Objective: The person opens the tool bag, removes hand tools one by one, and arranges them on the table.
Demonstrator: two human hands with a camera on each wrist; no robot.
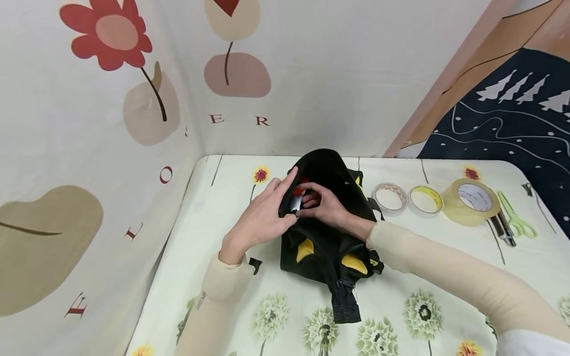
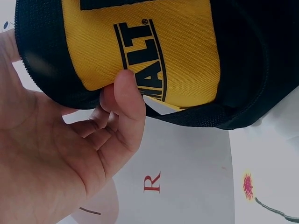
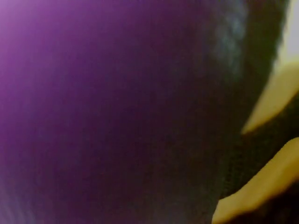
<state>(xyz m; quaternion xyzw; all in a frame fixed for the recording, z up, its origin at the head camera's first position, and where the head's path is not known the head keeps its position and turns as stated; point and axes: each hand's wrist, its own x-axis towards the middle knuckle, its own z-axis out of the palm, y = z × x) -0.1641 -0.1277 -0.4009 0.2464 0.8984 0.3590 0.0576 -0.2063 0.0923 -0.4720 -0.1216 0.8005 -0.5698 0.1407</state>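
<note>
A black tool bag (image 1: 311, 252) with yellow patches stands on the table, its mouth gaping. Black lettering ending in "ALT" marks a yellow panel (image 2: 187, 56) on its outside. My left hand (image 1: 267, 212) grips the bag's left rim; in the left wrist view, curled fingers (image 2: 128, 100) press against the yellow panel. Inside the mouth, my right hand (image 1: 327, 207) has its fingers bent and holds a small red and silver item (image 1: 296, 201) by the left inner wall. The item's kind and lower part are hidden. Blurred dark fabric (image 3: 140, 112) fills most of the right wrist view.
Right of the bag stand two smaller tape rolls (image 1: 390, 199) (image 1: 426, 200) and a large clear tape roll (image 1: 472, 201). Beyond them lie a utility knife (image 1: 505, 228) and green scissors (image 1: 516, 217). A black strap (image 1: 345, 301) reaches toward the table's front.
</note>
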